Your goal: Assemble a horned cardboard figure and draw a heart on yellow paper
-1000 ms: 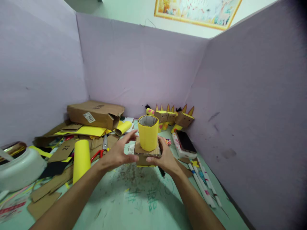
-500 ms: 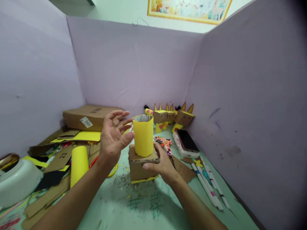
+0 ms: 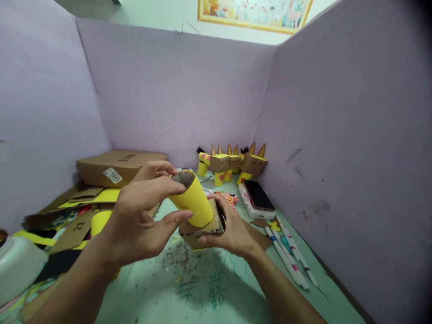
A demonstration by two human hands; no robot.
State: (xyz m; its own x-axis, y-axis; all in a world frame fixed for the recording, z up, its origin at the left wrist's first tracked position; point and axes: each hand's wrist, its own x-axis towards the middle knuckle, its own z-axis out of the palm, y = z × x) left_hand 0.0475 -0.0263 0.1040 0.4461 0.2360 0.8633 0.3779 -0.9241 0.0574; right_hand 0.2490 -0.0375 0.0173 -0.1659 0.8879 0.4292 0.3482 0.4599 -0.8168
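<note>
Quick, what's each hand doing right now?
Left hand: closed on the yellow tube near its open end, thumb along the outside.
Right hand: holding the small cardboard box beneath that tube.

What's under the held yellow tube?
A cardboard box, held by the right hand. Part of its top shows around the yellow tube; the patch directly beneath is covered.

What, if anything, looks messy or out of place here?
Brownish specks lie scattered over the table near the box, like debris, beside green scribbles. A dark smudge marks the right wall. The yellow tube leans left, though the left hand grips it.
</note>
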